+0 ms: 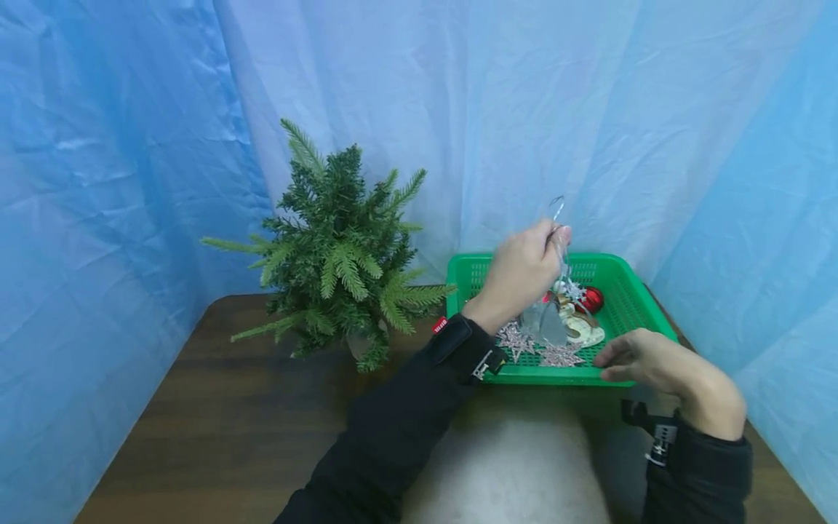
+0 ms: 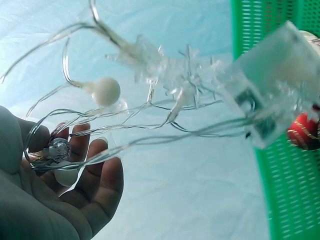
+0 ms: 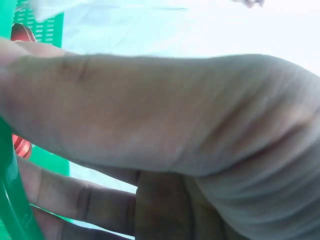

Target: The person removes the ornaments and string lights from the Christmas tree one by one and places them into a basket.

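Observation:
Raised over the green basket point(image 1: 628, 291), my left hand point(image 1: 520, 273) grips a bunch of string-light wire. Round white bulbs point(image 2: 106, 92), a clear bulb point(image 2: 60, 149) and clear snowflake-shaped pieces point(image 2: 190, 75) show along the wire. A translucent battery box point(image 2: 275, 75) hangs from the strand toward the basket in the left wrist view. At the basket's front right rim is my right hand point(image 1: 661, 367), its thumb on the near side and its fingers reaching past the rim. The thumb point(image 3: 125, 110) fills much of the right wrist view.
Inside the basket lie glittery stars point(image 1: 561, 355), a red ball ornament point(image 1: 592, 299) and a cream-coloured ornament point(image 1: 585, 331). To the left stands a small artificial pine tree point(image 1: 340, 255) on the dark wooden table point(image 1: 216, 422). Blue-white cloth point(image 1: 524, 131) hangs behind and at both sides.

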A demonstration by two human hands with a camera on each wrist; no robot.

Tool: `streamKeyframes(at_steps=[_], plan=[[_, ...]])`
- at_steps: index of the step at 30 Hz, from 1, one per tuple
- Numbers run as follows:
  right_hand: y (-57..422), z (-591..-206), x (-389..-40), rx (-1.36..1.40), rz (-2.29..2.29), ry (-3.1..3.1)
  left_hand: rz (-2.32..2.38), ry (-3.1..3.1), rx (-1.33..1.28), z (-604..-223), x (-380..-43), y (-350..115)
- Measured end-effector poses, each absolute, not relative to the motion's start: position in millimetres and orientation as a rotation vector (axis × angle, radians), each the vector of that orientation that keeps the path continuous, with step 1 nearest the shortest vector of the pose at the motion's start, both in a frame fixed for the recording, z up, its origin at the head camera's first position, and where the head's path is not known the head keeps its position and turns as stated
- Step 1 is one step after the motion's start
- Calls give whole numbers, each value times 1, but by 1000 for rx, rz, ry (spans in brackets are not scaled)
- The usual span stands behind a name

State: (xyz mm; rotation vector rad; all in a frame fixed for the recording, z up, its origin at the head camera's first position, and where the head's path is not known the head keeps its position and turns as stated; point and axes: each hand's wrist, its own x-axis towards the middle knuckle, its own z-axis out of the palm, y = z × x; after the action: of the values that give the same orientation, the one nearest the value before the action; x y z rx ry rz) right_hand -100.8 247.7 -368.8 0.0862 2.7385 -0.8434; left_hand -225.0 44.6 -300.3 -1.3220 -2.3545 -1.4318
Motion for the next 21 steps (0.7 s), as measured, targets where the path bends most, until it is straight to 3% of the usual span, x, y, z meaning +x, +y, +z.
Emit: streamKeyframes(at_steps=[21], plan=[[259,-372,-98,-25,-889,2737,-1136,-2658,-1323,-353,-245,55]])
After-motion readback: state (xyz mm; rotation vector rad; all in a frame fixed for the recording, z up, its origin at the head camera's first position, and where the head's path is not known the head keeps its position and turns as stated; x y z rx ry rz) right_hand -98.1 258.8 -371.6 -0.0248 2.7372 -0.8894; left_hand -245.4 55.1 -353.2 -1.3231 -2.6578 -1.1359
